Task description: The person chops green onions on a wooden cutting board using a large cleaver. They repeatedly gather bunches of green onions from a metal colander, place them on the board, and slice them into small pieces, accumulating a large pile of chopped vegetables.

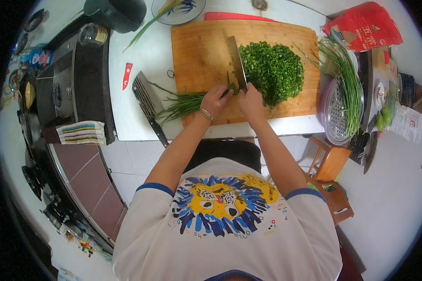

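A wooden cutting board (201,51) lies on a white counter. On its right half sits a heap of finely chopped green chives (273,71). My right hand (250,100) grips the handle of a cleaver (236,62), whose blade lies on the board at the heap's left edge. My left hand (215,99), with a bracelet on the wrist, presses down a bundle of whole chives (183,104) that stretches off the board's left front corner, its cut end by the blade.
A second cleaver (146,100) lies left of the board, next to a small red item (127,76). More long chives (349,79) drape over a purple strainer (335,114) on the right. A red bag (363,25), a patterned plate (178,10), a stove (68,84) with a striped cloth (82,132), and a wooden stool (333,180) stand around.
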A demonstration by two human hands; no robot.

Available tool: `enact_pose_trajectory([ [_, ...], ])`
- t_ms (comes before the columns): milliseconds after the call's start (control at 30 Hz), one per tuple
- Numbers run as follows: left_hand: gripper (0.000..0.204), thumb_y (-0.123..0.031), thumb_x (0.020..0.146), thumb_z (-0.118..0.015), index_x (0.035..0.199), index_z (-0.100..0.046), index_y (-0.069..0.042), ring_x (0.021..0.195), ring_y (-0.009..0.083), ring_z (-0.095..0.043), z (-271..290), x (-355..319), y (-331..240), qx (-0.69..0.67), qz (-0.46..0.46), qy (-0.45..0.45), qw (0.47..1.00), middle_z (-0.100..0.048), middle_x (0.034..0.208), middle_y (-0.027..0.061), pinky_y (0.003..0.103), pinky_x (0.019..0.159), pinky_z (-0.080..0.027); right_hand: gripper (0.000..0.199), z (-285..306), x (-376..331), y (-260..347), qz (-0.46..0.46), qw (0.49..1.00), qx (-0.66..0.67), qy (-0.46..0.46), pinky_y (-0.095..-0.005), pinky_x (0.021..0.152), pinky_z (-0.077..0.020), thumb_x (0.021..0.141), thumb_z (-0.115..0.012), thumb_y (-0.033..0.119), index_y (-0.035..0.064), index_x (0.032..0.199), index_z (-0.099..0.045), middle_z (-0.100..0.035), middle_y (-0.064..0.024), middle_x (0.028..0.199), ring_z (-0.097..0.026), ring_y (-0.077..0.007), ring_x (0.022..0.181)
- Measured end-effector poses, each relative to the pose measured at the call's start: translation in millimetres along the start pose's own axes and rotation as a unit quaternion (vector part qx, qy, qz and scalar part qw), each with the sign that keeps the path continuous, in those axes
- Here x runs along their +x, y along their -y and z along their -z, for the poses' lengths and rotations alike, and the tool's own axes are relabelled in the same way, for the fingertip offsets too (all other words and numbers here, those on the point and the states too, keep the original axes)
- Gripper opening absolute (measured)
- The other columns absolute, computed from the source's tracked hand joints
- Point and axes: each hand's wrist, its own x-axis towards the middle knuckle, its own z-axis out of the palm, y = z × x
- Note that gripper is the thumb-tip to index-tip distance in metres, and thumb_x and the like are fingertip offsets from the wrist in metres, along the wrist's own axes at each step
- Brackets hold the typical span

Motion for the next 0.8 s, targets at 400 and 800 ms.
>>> enact_pose_trajectory([
  [400,0.028,-0.003,0.068,-0.061,0.095,-0.066,-0.003,0.095,0.0283,-0.058,-1,-3,1,0.015,-0.016,-0.012,1.000,-0.062,0.097,0.0114,0.038,0.081,-0.051,0.015,-8,-32,-25,-0.001,0.990,-0.125,0.063,-0.0505,0.070,-0.0474,0.084,-0.052,0.013,0.0009,0.092,-0.055,-0.062,-0.0268,0.082,-0.060,-0.0431,0.078],
  [800,0.023,-0.004,0.068,-0.063,0.091,-0.063,-0.003,0.094,0.0302,-0.058,-3,-5,0,-0.021,0.016,-0.013,1.000,-0.060,0.095,0.0126,0.039,0.079,-0.050,0.016,9,-28,-9,0.052,0.998,-0.025,0.017,-0.0513,0.067,-0.0459,0.086,-0.051,0.016,0.0006,0.091,-0.053,-0.062,-0.0256,0.080,-0.059,-0.0441,0.077],
])
